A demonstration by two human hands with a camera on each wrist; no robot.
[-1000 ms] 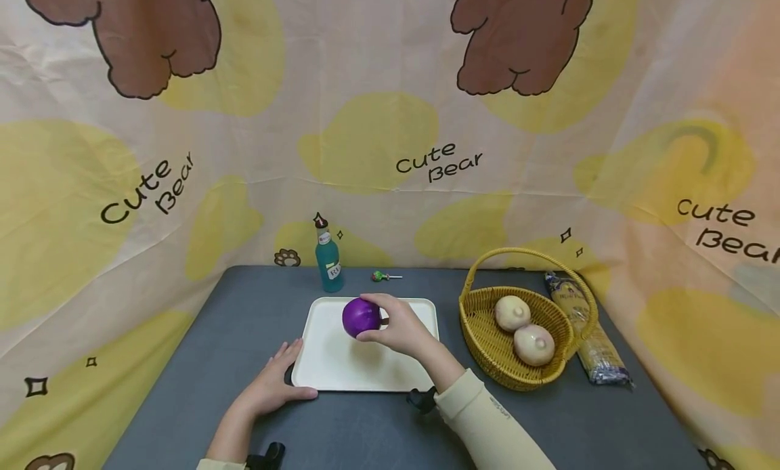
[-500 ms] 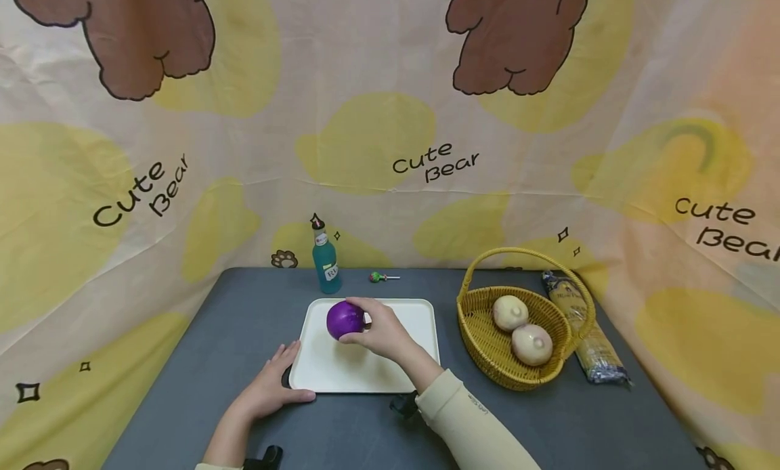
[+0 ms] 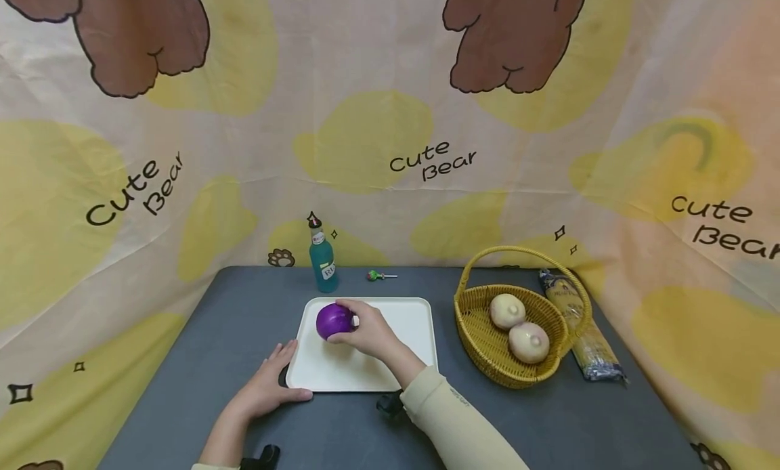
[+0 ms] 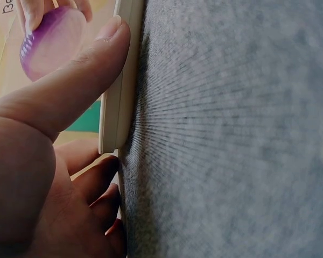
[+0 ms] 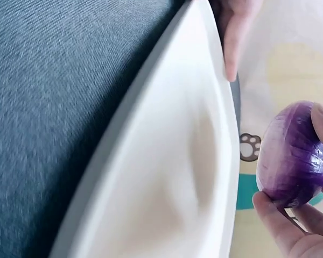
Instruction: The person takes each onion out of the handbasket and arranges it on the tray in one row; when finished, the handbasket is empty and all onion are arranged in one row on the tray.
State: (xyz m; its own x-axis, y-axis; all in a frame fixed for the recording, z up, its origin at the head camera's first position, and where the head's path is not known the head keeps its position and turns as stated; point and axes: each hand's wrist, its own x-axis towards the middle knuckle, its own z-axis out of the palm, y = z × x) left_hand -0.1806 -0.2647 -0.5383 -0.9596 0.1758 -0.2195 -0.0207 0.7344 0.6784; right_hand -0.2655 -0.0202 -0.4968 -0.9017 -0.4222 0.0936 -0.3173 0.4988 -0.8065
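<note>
Our right hand [image 3: 372, 331] grips the onion [image 3: 332, 321] over the tray [image 3: 414, 321], while our flat left hand [image 3: 268, 389] steadies its near-left corner.

We see a purple onion [image 3: 333, 321] with smooth, glossy skin, faintly streaked lengthwise. The white tray [image 3: 402, 334] under it looks like smooth matt plastic. The table [image 3: 548, 416] wears a dark grey cloth, matt, with a fine ribbed weave. On the right, the basket [image 3: 481, 334] is woven yellow wicker, rough. At the far edge, the teal bottle [image 3: 323, 263] looks glossy. The backdrop [image 3: 390, 118] is creased printed cloth.
</note>
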